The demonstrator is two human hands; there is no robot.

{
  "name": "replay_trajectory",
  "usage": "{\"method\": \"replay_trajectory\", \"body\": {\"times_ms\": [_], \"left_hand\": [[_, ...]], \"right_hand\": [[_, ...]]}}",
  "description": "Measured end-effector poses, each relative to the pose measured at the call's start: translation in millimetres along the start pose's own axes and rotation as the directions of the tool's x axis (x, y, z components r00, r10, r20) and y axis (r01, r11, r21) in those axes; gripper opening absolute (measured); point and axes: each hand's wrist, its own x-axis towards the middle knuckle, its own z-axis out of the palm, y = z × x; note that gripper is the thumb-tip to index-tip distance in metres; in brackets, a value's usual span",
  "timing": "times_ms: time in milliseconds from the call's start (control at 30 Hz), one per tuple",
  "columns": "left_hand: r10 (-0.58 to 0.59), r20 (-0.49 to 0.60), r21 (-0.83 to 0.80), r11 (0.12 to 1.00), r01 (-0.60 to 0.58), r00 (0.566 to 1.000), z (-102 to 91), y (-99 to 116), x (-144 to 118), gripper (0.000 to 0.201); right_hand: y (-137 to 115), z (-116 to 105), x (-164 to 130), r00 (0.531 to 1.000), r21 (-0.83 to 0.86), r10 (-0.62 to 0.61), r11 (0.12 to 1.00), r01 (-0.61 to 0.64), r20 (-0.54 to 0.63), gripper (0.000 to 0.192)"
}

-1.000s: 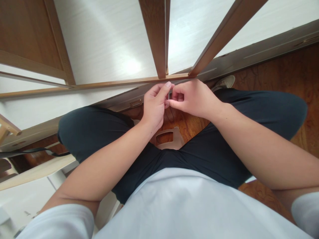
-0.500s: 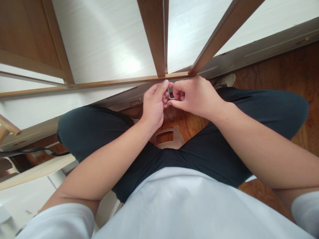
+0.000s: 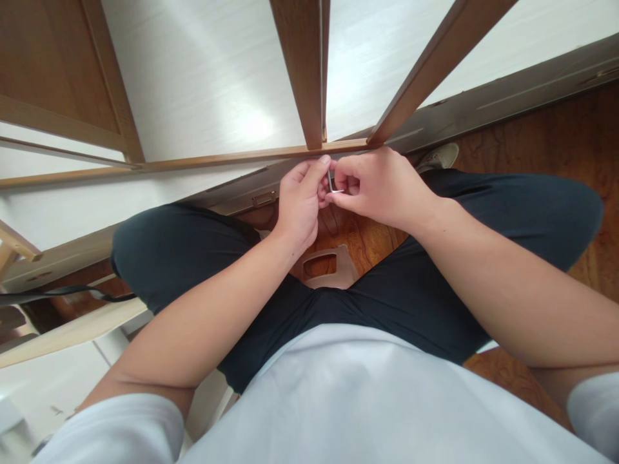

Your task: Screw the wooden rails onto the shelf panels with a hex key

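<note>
A small L-shaped metal hex key (image 3: 331, 183) shows between my hands, just below the front edge of a wooden frame (image 3: 232, 156). My left hand (image 3: 300, 198) is closed, its thumb and fingers pinching around the key's upper end close to the wood. What that end meets is hidden by the fingers. From the other side, my right hand (image 3: 380, 187) curls its fingers in, with the thumb at the bend and the short arm of the key lying between thumb and forefinger.
Wooden slats (image 3: 302, 77) rise from the frame, which rests on a white tabletop (image 3: 193, 84) with a panelled wooden piece (image 3: 53, 58) at left. Between my legs is a beige plastic stool (image 3: 345, 267) on the wood floor (image 3: 546, 142).
The hex key has turned a little, and its short arm now catches the light. Both hands keep nearly the same place and grip.
</note>
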Motion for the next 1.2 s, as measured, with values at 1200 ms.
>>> {"method": "replay_trajectory", "body": {"times_ms": [1200], "left_hand": [[-0.009, -0.043, 0.008, 1.0, 0.01, 0.999, 1.3, 1.4, -2.8, 0.024]], "right_hand": [[-3.7, 7.1, 1.9, 0.999, 0.074, -0.001, 0.997, -0.002, 0.046, 0.017]]}}
